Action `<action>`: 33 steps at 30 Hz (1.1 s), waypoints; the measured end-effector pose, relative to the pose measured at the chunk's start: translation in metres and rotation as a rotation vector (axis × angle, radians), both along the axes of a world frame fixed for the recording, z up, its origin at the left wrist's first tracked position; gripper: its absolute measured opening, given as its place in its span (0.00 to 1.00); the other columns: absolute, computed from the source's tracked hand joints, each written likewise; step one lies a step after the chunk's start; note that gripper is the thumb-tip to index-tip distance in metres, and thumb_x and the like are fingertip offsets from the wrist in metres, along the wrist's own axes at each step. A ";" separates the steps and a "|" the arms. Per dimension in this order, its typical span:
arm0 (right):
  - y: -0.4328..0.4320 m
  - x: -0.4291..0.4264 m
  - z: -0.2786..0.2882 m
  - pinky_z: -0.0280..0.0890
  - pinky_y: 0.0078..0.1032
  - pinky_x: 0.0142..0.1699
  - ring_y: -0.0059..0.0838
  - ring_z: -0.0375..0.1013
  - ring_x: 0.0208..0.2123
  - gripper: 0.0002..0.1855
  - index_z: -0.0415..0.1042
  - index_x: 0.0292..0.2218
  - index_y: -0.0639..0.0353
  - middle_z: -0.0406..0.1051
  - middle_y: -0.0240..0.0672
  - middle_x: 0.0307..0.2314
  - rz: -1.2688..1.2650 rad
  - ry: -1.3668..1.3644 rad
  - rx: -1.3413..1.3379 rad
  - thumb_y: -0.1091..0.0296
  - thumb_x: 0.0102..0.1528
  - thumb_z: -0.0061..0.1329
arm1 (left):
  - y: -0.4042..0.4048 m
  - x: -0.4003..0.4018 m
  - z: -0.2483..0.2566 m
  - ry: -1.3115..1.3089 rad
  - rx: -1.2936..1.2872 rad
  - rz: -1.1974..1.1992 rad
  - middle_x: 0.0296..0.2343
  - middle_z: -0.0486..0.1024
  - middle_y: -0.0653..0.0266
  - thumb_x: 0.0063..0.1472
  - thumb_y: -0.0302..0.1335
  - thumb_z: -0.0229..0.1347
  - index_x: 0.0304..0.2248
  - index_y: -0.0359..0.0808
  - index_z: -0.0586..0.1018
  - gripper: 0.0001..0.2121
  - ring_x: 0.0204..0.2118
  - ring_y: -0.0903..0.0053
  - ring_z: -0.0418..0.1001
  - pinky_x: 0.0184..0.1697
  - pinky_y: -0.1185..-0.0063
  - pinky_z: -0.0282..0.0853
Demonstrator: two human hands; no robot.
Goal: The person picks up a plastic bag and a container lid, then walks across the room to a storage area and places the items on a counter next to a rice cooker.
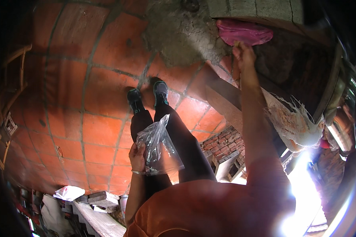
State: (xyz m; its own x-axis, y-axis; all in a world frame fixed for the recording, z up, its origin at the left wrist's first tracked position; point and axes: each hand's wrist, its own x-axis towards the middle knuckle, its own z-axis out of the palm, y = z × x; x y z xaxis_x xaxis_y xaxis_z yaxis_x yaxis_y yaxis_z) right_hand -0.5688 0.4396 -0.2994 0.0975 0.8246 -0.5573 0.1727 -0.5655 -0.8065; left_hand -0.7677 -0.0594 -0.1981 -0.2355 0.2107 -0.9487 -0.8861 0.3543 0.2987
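Note:
In front of my dark-clad legs, my left hand [138, 157] grips a clear plastic bag [163, 151] by one side. The bag hangs limp, and glare hides whether anything lies in it. My right arm stretches far forward, with my right hand [244, 54] at the near edge of a pink plastic bag [243, 31]. Something small and yellowish shows at those fingertips, too blurred to name. Whether the fingers are closed on the pink bag is unclear. That bag rests against the foot of a grey concrete block or ledge [255, 10].
Terracotta tiles [103, 97] cover the floor, with a rough cement patch [178, 35] ahead. A frayed woven sack [296, 127] hangs to the right, above stacked bricks [225, 140]. A wooden frame [13, 97] stands at left. Behind left lie a white plastic bag [68, 193] and a plank [98, 219].

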 end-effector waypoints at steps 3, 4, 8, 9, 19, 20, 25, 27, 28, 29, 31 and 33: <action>0.010 -0.012 0.025 0.63 0.19 0.24 0.26 0.66 0.19 0.06 0.64 0.32 0.62 0.65 0.34 0.21 -0.153 -0.059 -0.004 0.74 0.48 0.43 | -0.013 -0.003 -0.006 0.020 0.056 -0.007 0.24 0.69 0.74 0.53 0.24 0.51 0.26 0.33 0.71 0.03 0.26 0.90 0.63 0.30 0.89 0.60; -0.009 -0.001 0.011 0.63 0.19 0.24 0.25 0.66 0.21 0.06 0.65 0.31 0.62 0.66 0.34 0.21 0.036 -0.071 0.094 0.75 0.48 0.43 | -0.009 -0.006 -0.002 0.020 0.063 -0.016 0.24 0.69 0.74 0.53 0.24 0.51 0.26 0.33 0.71 0.03 0.26 0.90 0.63 0.30 0.89 0.60; -0.142 -0.063 0.026 0.62 0.18 0.31 0.23 0.66 0.27 0.13 0.63 0.37 0.61 0.67 0.33 0.26 0.522 0.083 -0.094 0.70 0.48 0.44 | 0.006 -0.004 0.005 0.137 0.074 -0.116 0.24 0.68 0.76 0.53 0.25 0.52 0.28 0.33 0.72 0.04 0.25 0.91 0.62 0.28 0.90 0.58; -0.184 -0.090 0.041 0.62 0.18 0.33 0.22 0.66 0.29 0.16 0.62 0.40 0.61 0.67 0.32 0.28 0.616 0.184 -0.271 0.68 0.48 0.45 | 0.005 -0.002 0.007 0.173 0.074 -0.120 0.23 0.68 0.76 0.53 0.25 0.52 0.29 0.34 0.72 0.05 0.25 0.92 0.61 0.28 0.90 0.58; -0.303 -0.150 0.161 0.61 0.18 0.40 0.21 0.68 0.33 0.19 0.66 0.42 0.60 0.70 0.37 0.31 1.267 0.090 -0.193 0.61 0.48 0.47 | 0.044 -0.035 0.072 0.257 0.209 -0.201 0.21 0.67 0.77 0.54 0.27 0.52 0.30 0.32 0.72 0.07 0.22 0.92 0.60 0.24 0.91 0.55; -0.298 -0.153 0.174 0.61 0.17 0.40 0.21 0.68 0.33 0.18 0.66 0.41 0.60 0.70 0.37 0.31 1.336 0.029 -0.065 0.62 0.49 0.47 | 0.045 -0.040 0.080 0.190 0.232 -0.204 0.20 0.67 0.77 0.53 0.27 0.52 0.30 0.32 0.72 0.07 0.21 0.93 0.60 0.23 0.92 0.55; -0.315 -0.143 0.195 0.61 0.18 0.39 0.22 0.68 0.33 0.15 0.68 0.38 0.62 0.70 0.35 0.30 1.382 -0.003 -0.309 0.63 0.50 0.44 | 0.052 -0.051 0.116 0.121 0.319 -0.149 0.18 0.66 0.76 0.53 0.24 0.51 0.27 0.34 0.72 0.03 0.17 0.93 0.59 0.19 0.92 0.54; -0.323 -0.149 0.214 0.61 0.19 0.37 0.22 0.68 0.30 0.14 0.68 0.34 0.64 0.70 0.34 0.27 1.274 0.143 -0.267 0.63 0.50 0.44 | 0.053 -0.055 0.128 0.117 0.312 -0.139 0.18 0.66 0.75 0.53 0.23 0.50 0.26 0.34 0.71 0.02 0.17 0.92 0.59 0.19 0.92 0.54; -0.325 -0.152 0.223 0.61 0.19 0.37 0.22 0.68 0.30 0.14 0.68 0.34 0.64 0.70 0.34 0.27 1.276 0.154 -0.257 0.63 0.50 0.44 | 0.053 -0.056 0.136 0.128 0.336 -0.129 0.17 0.65 0.75 0.53 0.23 0.50 0.26 0.34 0.71 0.02 0.17 0.92 0.59 0.18 0.91 0.54; -0.325 -0.153 0.233 0.61 0.20 0.36 0.21 0.67 0.29 0.13 0.68 0.32 0.64 0.69 0.34 0.25 1.237 0.159 -0.250 0.63 0.50 0.44 | 0.054 -0.058 0.143 0.138 0.360 -0.120 0.17 0.65 0.75 0.53 0.23 0.50 0.26 0.34 0.71 0.02 0.17 0.92 0.59 0.18 0.91 0.54; -0.322 -0.160 0.255 0.61 0.21 0.34 0.21 0.66 0.27 0.12 0.68 0.30 0.64 0.69 0.35 0.22 1.198 0.180 -0.236 0.64 0.50 0.44 | 0.054 -0.061 0.156 0.161 0.347 -0.138 0.17 0.64 0.75 0.53 0.23 0.50 0.26 0.34 0.71 0.02 0.16 0.92 0.59 0.18 0.91 0.54; -0.316 -0.164 0.274 0.61 0.21 0.32 0.21 0.66 0.24 0.10 0.68 0.28 0.64 0.68 0.36 0.20 1.226 0.017 -0.102 0.65 0.48 0.44 | 0.053 -0.062 0.163 0.109 0.435 -0.089 0.17 0.65 0.75 0.53 0.22 0.50 0.28 0.34 0.70 0.03 0.16 0.92 0.59 0.18 0.91 0.54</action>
State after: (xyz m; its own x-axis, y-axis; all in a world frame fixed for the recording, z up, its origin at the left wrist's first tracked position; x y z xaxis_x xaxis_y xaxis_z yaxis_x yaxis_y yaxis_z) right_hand -0.7327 0.1236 -0.0249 -0.7190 0.3182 -0.6179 0.6238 -0.0967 -0.7756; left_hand -0.8302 -0.0061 -0.0349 -0.2916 0.6082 -0.7383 -0.8132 0.2487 0.5262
